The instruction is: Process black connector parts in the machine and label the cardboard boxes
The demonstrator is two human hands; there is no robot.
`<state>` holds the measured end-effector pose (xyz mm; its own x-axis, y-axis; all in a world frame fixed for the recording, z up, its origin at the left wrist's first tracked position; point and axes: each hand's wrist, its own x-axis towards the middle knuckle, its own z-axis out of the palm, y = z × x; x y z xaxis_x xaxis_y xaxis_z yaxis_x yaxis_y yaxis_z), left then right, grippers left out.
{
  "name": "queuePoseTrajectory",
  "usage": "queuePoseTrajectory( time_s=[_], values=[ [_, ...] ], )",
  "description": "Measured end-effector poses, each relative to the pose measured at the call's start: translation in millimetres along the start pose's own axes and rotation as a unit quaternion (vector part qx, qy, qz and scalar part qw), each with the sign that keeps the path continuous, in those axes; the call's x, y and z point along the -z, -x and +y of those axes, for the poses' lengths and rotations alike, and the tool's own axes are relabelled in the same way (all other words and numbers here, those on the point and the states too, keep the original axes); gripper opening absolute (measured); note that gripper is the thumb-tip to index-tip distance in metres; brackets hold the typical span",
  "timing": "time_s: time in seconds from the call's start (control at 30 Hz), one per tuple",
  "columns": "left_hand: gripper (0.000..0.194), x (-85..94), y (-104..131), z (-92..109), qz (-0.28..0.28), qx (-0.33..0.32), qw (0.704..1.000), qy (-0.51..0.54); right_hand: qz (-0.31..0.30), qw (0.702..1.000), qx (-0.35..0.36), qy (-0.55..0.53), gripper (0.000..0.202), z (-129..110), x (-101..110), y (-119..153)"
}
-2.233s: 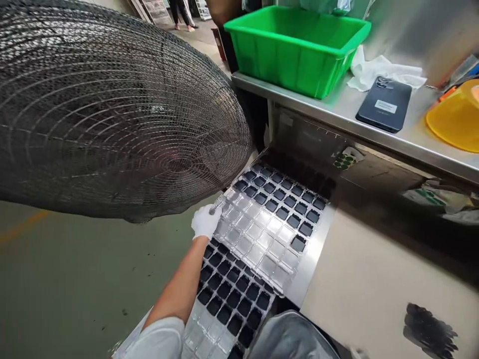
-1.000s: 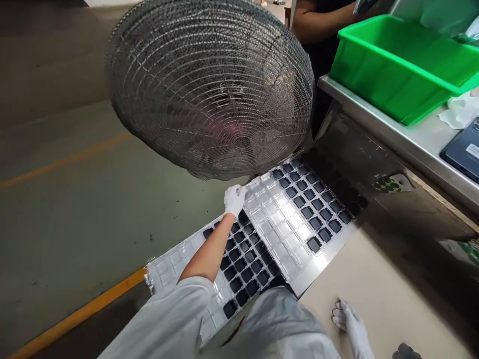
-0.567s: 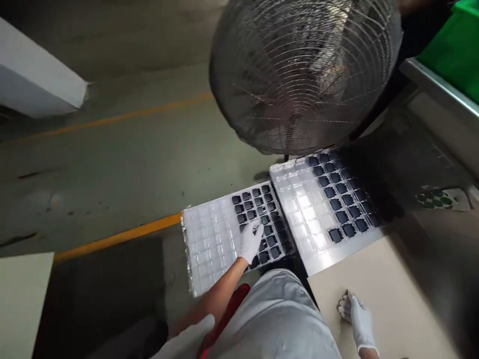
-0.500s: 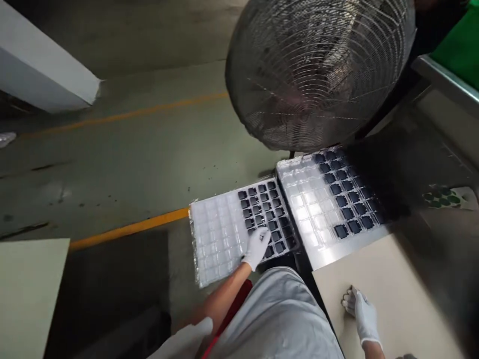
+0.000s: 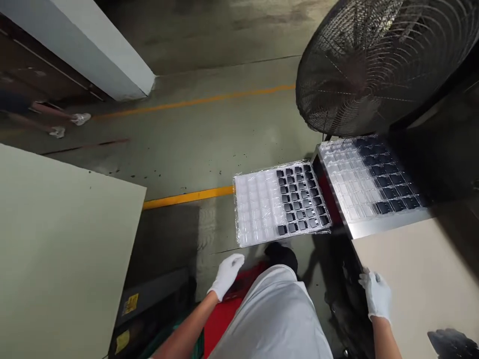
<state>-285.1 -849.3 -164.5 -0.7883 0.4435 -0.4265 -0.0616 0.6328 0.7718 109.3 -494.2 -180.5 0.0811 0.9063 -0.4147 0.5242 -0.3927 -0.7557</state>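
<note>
My left hand (image 5: pixel 227 273), in a white glove, is above the floor near my lap. Its fingers are curled together, and no object shows in them. My right hand (image 5: pixel 377 294), also gloved, rests at the left edge of a beige board (image 5: pixel 419 264). Its fingers are bent in, hiding whatever they may hold. Ahead of my left hand, apart from it, lies a clear plastic tray (image 5: pixel 256 204) with many pockets. Black square pieces (image 5: pixel 297 197) fill its right part, while the pockets on the left hold none. A second such tray (image 5: pixel 352 179) sits on the metal bench, with black pieces on its right side.
A large caged fan (image 5: pixel 377 70) stands behind the trays. To the left is a pale tabletop (image 5: pixel 63 249). More black pieces (image 5: pixel 452 344) lie on the board at lower right. Another person's gloved hands (image 5: pixel 80 118) show at far left, near a white pillar (image 5: pixel 101 45).
My left hand has come off the nearer tray and drawn back toward me. My right hand has moved to the board's left edge. The view has swung left.
</note>
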Motion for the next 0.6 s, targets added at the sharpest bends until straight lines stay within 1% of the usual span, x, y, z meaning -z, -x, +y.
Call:
queuePoseTrajectory(
  time_s=[0.07, 0.13, 0.23, 0.3, 0.33, 0.37, 0.43, 0.53, 0.6],
  values=[
    [0.042, 23.8, 0.8, -21.4, 0.008, 0.018, 1.000, 0.004, -0.053, 0.998, -0.021, -0.030, 0.055, 8.5, -19.7, 28.4],
    [0.043, 40.8, -2.9, -35.4, 0.018, 0.030, 0.999, 0.009, -0.105, 0.993, -0.043, -0.020, 0.056, 22.3, -45.6, 62.1],
    [0.043, 65.0, -14.0, -46.6, 0.028, 0.037, 0.999, 0.019, -0.177, 0.981, -0.072, 0.024, 0.046, 44.4, -91.2, 116.0],
    [0.041, 87.1, -26.6, -52.9, 0.030, 0.035, 0.999, 0.025, -0.210, 0.973, -0.084, 0.051, 0.037, 52.9, -123.3, 146.8],
    [0.040, 100.9, -35.6, -57.1, 0.031, 0.033, 0.999, 0.026, -0.221, 0.969, -0.089, 0.064, 0.033, 53.8, -139.9, 158.9],
    [0.040, 116.6, -47.0, -62.3, 0.033, 0.032, 0.999, 0.026, -0.228, 0.966, -0.092, 0.078, 0.030, 52.1, -156.9, 168.7],
    [0.042, 152.9, -76.8, -75.1, 0.035, 0.030, 0.999, 0.024, -0.230, 0.963, -0.099, 0.102, 0.027, 40.8, -192.5, 182.5],
    [0.048, 215.5, -132.3, -94.2, 0.034, 0.032, 0.999, 0.018, -0.217, 0.963, -0.106, 0.121, 0.025, 8.4, -248.9, 200.6],
    [0.051, 259.6, -166.7, -101.7, 0.023, 0.036, 0.999, 0.009, -0.216, 0.963, -0.107, 0.119, 0.026, -17.9, -287.9, 218.8]
  ],
)
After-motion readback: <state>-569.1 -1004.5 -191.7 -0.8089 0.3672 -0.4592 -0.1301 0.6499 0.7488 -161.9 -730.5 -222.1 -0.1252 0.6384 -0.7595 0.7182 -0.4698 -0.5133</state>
